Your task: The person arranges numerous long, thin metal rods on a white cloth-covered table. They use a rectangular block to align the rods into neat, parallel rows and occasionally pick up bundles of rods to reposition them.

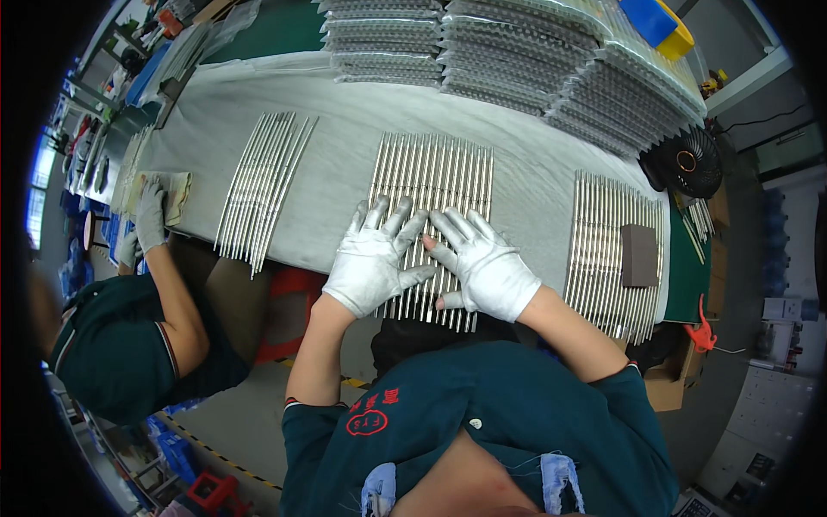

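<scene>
White gloves on the left hand (372, 263) and right hand (484, 267), over shiny silver rods (433, 177). Pale grey cloth (362, 112) beneath, green table (689, 267) at the edge. Dark brown block (639, 255), possibly grey. Black fan (687, 162) with an orange ring; blue and yellow bin (659, 21).

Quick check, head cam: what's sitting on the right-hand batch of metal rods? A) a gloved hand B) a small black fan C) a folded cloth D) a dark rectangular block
D: a dark rectangular block lies flat on the right-hand batch of metal rods; the black fan stands off beyond that batch, and both of the person's gloved hands, left hand and right hand, rest on the middle batch of rods.
</scene>
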Tool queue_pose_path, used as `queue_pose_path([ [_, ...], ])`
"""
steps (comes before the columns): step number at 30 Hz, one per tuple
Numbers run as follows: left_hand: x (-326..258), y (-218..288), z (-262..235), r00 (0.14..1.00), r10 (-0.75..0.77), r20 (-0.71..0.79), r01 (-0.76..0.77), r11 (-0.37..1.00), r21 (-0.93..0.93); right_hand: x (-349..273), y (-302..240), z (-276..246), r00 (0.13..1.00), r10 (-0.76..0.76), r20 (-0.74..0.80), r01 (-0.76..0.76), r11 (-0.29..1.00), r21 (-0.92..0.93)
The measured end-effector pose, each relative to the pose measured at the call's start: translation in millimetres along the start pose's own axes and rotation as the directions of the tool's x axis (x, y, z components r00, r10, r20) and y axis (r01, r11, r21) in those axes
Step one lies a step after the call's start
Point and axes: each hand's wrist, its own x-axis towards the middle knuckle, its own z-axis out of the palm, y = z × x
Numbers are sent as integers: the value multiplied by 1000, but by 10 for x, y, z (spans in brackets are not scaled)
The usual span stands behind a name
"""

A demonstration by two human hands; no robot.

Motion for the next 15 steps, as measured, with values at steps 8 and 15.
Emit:
queue_pose_path([
  [8, 142, 279, 48, 997, 71, -19, -72, 996, -46, -471, 68, -273, 974, 180, 137, -168, 981, -94],
  [15, 249, 485, 94, 993, 117, -18, -118, 991, -55, -587, 98, -321, 959, 230, 163, -210, 969, -134],
])
